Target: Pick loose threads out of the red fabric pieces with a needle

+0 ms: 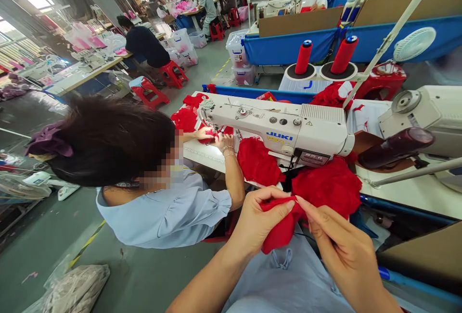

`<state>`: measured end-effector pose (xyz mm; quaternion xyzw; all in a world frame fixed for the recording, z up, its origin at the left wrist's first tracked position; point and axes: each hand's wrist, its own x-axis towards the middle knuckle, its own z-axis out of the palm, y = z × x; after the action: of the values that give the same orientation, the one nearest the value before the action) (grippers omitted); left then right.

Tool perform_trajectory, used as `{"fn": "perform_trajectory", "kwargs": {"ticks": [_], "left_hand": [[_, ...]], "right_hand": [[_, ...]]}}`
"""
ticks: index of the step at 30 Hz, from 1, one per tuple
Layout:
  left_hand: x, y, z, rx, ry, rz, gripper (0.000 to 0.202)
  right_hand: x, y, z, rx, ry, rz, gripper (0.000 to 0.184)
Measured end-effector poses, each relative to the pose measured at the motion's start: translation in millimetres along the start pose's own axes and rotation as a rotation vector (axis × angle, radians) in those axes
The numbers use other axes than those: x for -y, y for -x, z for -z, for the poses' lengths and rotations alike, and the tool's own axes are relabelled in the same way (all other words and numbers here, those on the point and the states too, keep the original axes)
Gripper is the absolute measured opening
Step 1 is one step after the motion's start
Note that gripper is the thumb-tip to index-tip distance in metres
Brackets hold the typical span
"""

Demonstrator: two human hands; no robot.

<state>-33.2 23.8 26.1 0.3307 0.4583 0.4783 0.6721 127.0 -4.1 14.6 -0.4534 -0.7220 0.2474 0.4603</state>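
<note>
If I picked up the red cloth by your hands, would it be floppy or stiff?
Probably floppy: the red cloth droops below the left hand. It's likely light too, since the right hand seems to pinch its edge with just fingertips. It would probably crumple rather than roll, like the rumpled red pile beside the sewing machine.

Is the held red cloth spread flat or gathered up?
Gathered up: the red cloth hangs from the left hand, while the right hand pinches its edge.
</note>
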Motion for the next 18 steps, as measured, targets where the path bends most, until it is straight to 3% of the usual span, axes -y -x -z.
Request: {"fn": "perform_trajectory", "kwargs": {"ticks": [5,7,11,14,16,18], "left_hand": [[-0.6,1.0,2.7,0.036,-0.190,-0.221,0.009],[-1.8,1.1,2.5,0.050,-0.193,-0.236,0.008],[-3.4,0.5,1.4,0.057,0.032,-0.001,0.021],[-1.0,-0.5,2.4,0.057,0.193,0.199,0.031],[1.8,-1.0,3.5,0.045,0.232,0.267,0.035],[4.5,-1.5,4.2,0.034,0.228,0.280,0.036]], "right_hand": [[2.9,-0.4,0.9,-0.003,0.019,-0.005,0.045],[4.1,-0.3,-0.6,-0.026,-0.050,-0.063,0.042],[3.6,0.6,-7.7,-0.051,-0.428,-0.398,0.026],[0.4,-0.8,-11.3,-0.103,-0.747,-0.661,0.025],[-3.2,-4.1,-10.5,-0.161,-0.816,-0.714,0.028],[-7.8,-9.1,-7.6,-0.177,-0.735,-0.673,0.030]]}}
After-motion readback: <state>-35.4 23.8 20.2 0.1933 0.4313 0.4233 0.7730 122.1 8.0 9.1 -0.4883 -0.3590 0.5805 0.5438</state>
